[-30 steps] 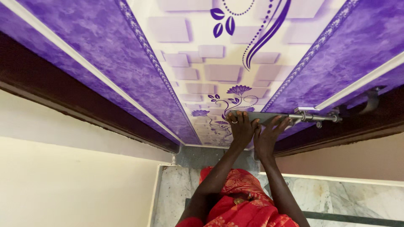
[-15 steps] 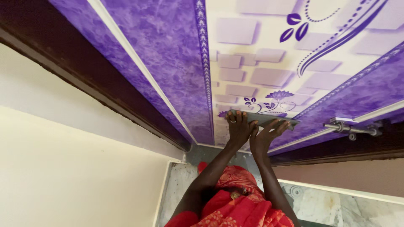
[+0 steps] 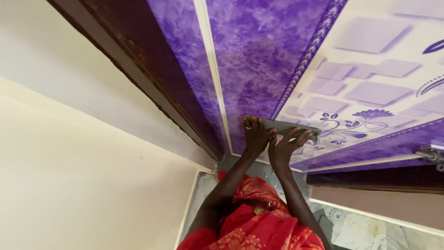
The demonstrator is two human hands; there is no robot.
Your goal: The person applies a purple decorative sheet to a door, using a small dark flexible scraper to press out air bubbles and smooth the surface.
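Grey flat board [image 3: 284, 126] pressed against purple flowered door [image 3: 259, 51], brown frame [image 3: 152, 69] left, bolt [image 3: 432, 155] right; left hand [image 3: 254, 136] and right hand [image 3: 283, 147] grip grasping its edge.

A single head-worn camera gives the only view. It looks steeply down along the person's own arms toward the marble floor [image 3: 370, 229], close to a purple patterned door [image 3: 259, 51] that fills the upper frame. The cream wall [image 3: 78, 176] takes the left side, and the dark wooden door frame [image 3: 152, 69] runs diagonally between them. The frame sits tilted.
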